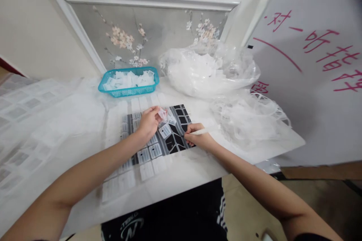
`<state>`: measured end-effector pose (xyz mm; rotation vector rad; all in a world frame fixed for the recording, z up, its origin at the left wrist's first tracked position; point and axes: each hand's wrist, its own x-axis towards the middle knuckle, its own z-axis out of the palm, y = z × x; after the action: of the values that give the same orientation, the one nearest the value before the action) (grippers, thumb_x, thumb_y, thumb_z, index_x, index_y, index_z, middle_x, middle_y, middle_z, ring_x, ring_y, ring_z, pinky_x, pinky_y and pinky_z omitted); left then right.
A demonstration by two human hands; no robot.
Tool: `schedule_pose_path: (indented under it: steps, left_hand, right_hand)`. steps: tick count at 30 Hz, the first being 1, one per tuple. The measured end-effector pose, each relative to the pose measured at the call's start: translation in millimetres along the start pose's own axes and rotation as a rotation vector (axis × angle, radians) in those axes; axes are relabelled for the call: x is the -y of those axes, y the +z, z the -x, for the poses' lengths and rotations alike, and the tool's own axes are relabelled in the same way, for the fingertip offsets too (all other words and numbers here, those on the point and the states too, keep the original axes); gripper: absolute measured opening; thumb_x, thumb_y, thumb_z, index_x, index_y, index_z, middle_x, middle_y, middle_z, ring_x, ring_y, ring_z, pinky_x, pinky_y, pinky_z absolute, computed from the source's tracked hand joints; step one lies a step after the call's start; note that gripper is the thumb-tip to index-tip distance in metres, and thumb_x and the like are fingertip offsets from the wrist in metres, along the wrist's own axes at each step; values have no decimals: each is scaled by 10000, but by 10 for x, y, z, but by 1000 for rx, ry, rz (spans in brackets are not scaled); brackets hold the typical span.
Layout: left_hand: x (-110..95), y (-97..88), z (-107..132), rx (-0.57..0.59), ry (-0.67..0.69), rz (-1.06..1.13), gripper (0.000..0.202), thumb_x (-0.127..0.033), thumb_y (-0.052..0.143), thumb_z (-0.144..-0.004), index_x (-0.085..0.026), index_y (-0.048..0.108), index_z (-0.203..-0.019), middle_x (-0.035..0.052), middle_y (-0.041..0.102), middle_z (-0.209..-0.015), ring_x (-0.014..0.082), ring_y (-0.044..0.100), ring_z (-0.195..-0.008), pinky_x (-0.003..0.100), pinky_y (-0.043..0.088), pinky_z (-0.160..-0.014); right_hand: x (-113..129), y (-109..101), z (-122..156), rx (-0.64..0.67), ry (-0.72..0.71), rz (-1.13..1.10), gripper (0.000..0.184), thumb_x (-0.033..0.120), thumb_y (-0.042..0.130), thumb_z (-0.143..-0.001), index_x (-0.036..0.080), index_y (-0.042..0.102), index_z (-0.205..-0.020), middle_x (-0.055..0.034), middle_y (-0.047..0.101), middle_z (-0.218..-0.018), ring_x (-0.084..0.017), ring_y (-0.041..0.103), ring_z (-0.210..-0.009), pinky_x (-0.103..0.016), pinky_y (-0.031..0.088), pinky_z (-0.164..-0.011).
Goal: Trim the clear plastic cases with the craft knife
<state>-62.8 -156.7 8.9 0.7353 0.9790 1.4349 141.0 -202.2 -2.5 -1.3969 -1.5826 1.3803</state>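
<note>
My left hand (pixel 149 121) is closed in a pinch on a small translucent plastic piece (pixel 162 113) over the sheet. In my right hand (pixel 200 137) is a slim white pen-like tool (pixel 199 131), gripped like a pencil at the sheet's right edge. Beneath both hands lies a black and grey patterned sheet (pixel 178 112). Small translucent tabs with dark dots cover its left part, and one tab (pixel 165 131) sits near the middle, just below my left fingertips. The tool's tip is too small to make out.
Behind the sheet stands a blue basket (pixel 127 93) of loose white pieces. A clear plastic bag (pixel 195 79) of white pieces is to its right. Tangled clear strips (pixel 243 116) lie at the right, translucent sheets (pixel 34 101) at the left. A whiteboard (pixel 311 120) borders the table's right side.
</note>
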Motion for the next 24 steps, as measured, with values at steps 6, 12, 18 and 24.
schedule_pose_path:
  steps: [6, 12, 18, 24]
  left_hand:
    - [-89, -19, -33, -74, 20, 238, 124, -166, 671, -772, -141, 555, -736, 0, 623, -697, 149, 681, -744, 336, 548, -830]
    - [-679, -29, -62, 7, 352, 219, 179, -279, 726, -782, -179, 579, -800, 4, 673, -796, 186, 696, -851, 385, 554, -870]
    - [-779, 55, 280, 179, 131, 172, 175, -291, 713, -809, -162, 601, -844, 23, 678, -857, 222, 695, -915, 374, 566, -858]
    - [-485, 12, 344, 229, -15, 130, 140, -287, 674, -844, -165, 618, -883, 10, 644, -854, 116, 649, -733, 236, 571, -666]
  right_hand:
    - [-49, 22, -12, -17, -6, 79, 122, 174, 576, -648, 203, 481, -577, 29, 599, -477, -111, 565, -416, -180, 441, -361]
    - [38, -29, -44, 34, -41, 152, 107, 171, 589, -674, 196, 514, -603, 27, 603, -485, -102, 531, -395, -173, 389, -345]
    - [487, 15, -143, -189, -467, 159, 287, 350, 429, -956, 240, 604, -1156, -34, 737, -839, -159, 673, -660, -292, 566, -623]
    - [590, 189, -279, -244, -1071, 504, 263, 350, 585, -910, 272, 645, -1154, -47, 499, -1434, -267, 404, -1361, -480, 372, -1120]
